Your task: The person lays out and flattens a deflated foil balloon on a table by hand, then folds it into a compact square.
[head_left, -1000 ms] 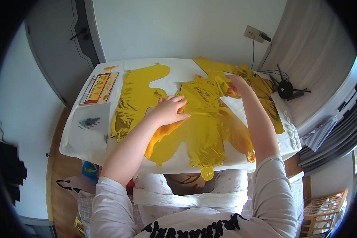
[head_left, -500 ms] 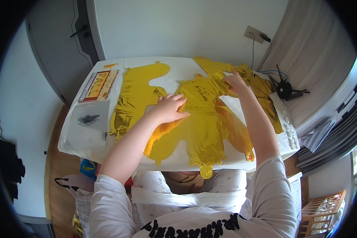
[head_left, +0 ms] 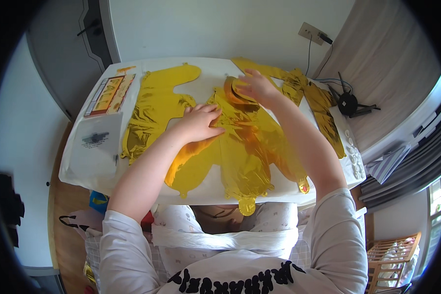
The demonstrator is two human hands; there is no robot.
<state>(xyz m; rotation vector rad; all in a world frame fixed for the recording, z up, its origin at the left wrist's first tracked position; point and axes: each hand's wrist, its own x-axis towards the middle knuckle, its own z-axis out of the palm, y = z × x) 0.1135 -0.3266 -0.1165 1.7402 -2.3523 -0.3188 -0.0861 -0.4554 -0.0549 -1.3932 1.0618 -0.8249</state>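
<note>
Your left hand (head_left: 201, 121) lies open, palm down, on the middle gold foil sheet (head_left: 244, 169) — thumb spread from the fingers. Your right hand (head_left: 256, 89) is open too, over the sheet's curled far part — contact unclear. The sheet lies across the white worktop (head_left: 210, 77).

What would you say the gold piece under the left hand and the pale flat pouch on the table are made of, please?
The gold piece looks like thin, shiny metallised film, given its sharp creases and bright reflections. The pale flat pouch seems cloudy plastic, judging by its faintly see-through look, though that's uncertain.
</note>
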